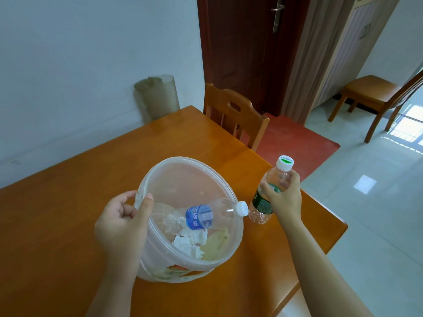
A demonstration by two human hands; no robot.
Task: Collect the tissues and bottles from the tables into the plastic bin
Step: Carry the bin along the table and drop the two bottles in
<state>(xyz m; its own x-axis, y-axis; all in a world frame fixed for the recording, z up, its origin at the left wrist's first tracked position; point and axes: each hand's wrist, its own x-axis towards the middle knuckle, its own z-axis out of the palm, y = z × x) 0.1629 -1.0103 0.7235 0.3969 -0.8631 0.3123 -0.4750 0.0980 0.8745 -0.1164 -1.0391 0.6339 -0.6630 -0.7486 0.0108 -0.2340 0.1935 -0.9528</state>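
Note:
A clear plastic bin point(183, 175) stands tilted on the wooden table point(68, 213). My left hand point(123, 220) grips its near-left rim. Inside the bin lie a blue-labelled empty bottle point(206, 213), with its white cap resting against the right rim, and crumpled white tissues point(190, 242). To the right of the bin, my right hand point(283, 197) is closed around a green-labelled bottle point(263, 202) with a white cap. The bottle is upright near the table's right edge; whether its base touches the table I cannot tell.
A wooden chair point(233, 113) is pushed in at the table's far side. A translucent grey cylinder point(158, 97) stands against the wall at the far table corner. A second chair point(377, 94) stands on the tiled floor at the right, past a red mat point(293, 143).

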